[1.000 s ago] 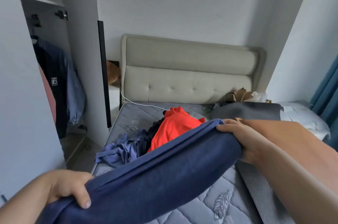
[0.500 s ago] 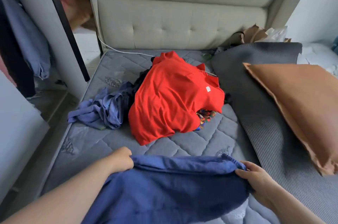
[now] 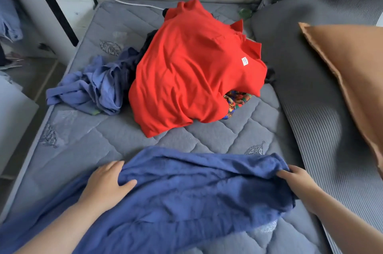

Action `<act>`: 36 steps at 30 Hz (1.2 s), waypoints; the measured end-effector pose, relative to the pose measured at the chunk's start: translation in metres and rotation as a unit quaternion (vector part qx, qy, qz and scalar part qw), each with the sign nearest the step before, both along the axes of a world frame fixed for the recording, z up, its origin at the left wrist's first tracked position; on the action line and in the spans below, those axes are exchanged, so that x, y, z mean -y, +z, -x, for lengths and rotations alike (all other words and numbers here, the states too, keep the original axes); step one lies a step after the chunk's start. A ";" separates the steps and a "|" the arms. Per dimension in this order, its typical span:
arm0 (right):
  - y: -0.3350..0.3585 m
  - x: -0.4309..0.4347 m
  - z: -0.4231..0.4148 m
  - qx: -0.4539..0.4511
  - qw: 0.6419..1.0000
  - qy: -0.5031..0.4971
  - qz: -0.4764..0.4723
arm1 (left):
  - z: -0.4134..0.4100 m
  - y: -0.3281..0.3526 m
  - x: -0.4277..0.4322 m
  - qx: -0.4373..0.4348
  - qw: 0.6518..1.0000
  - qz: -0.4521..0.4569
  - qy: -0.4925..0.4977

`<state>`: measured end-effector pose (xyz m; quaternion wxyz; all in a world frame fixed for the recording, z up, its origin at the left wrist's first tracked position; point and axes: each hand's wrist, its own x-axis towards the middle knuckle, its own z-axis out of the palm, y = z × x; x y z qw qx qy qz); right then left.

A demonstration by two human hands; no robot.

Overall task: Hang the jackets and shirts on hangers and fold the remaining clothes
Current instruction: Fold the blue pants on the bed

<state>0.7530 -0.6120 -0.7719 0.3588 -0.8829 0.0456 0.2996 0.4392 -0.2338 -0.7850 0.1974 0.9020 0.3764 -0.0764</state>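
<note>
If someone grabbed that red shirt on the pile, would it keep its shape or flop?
Probably floppy: the red shirt sags in soft wrinkles over whatever lies beneath. Likely light, since it looks like thin cloth. Lifting it may uncover the patterned garment under its edge.

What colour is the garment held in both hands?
The garment is dark blue, seen in the head view.

Soft, even daylight lights the bed point(image 3: 207, 135), and the red shirt point(image 3: 192, 71) looks vivid. The pillow point(image 3: 352, 71) casts a faint shadow on the mat point(image 3: 300, 87), toward the bed's middle. Wide-angle bending curves the edges, and detail is slightly soft.
</note>
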 end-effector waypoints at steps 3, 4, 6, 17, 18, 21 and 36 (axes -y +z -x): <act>-0.001 -0.014 0.005 0.025 0.999 0.034 0.002 | 0.020 -0.002 -0.007 -0.099 0.992 -0.044 -0.057; -0.002 -0.018 0.008 0.034 0.998 0.050 0.007 | 0.019 -0.002 -0.008 -0.128 0.987 -0.047 -0.082; -0.004 -0.024 0.013 0.047 0.997 0.063 0.009 | 0.014 -0.002 -0.008 -0.149 0.981 -0.022 -0.122; 0.024 0.020 -0.002 0.203 0.970 -0.129 0.035 | -0.072 0.036 -0.024 -0.006 0.990 0.127 -0.061; 0.028 0.024 -0.003 0.202 0.969 -0.134 0.040 | -0.072 0.033 -0.020 -0.041 0.993 0.078 -0.084; 0.036 0.024 0.003 0.169 0.980 -0.102 0.021 | -0.040 0.023 -0.004 -0.030 0.998 -0.057 0.001; 0.029 -0.044 0.060 0.113 0.991 -0.011 -0.063 | 0.132 0.008 0.010 0.263 0.708 0.291 0.588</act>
